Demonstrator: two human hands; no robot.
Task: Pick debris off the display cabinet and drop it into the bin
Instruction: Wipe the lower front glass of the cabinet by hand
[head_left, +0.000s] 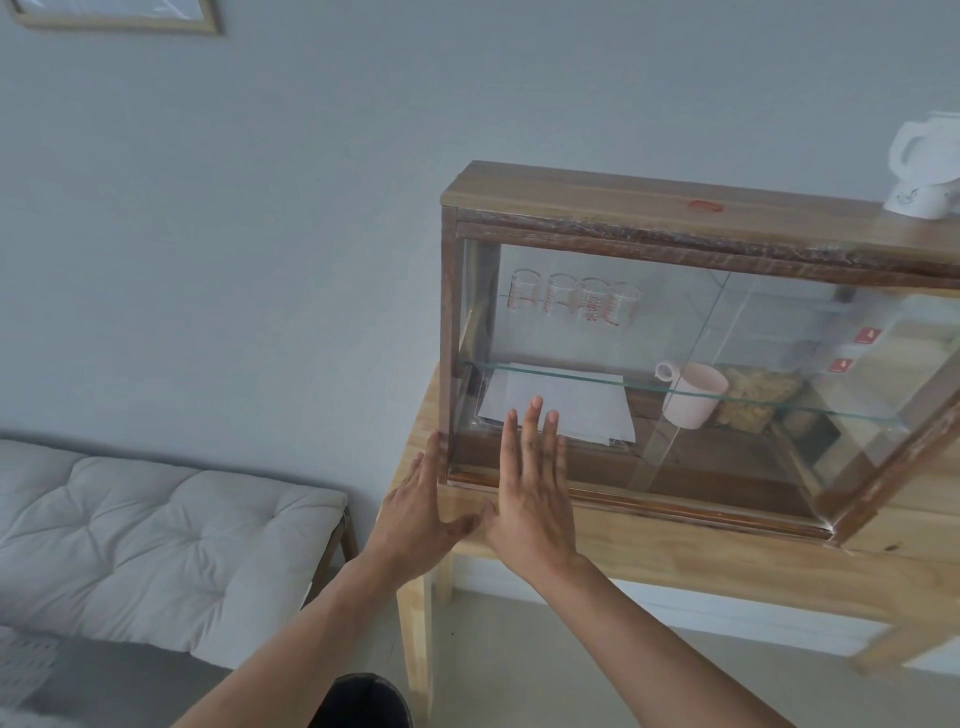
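Note:
A wooden display cabinet (597, 200) with glass doors stands on a light wooden table (727, 566). A small red scrap (705, 207) lies on the cabinet's top board. My right hand (530, 499) is flat and open, fingers spread against the left glass door near its lower corner. My left hand (421, 514) is also open, its fingers resting on the cabinet's left front post. Neither hand holds anything. No bin is in view.
A white kettle (924, 166) stands on the cabinet's top at the right. Inside are several glasses (571, 299), papers (566, 410), a pale mug (693, 395) and a yellowish bundle (753, 402). A cushioned bench (156, 545) sits at the left.

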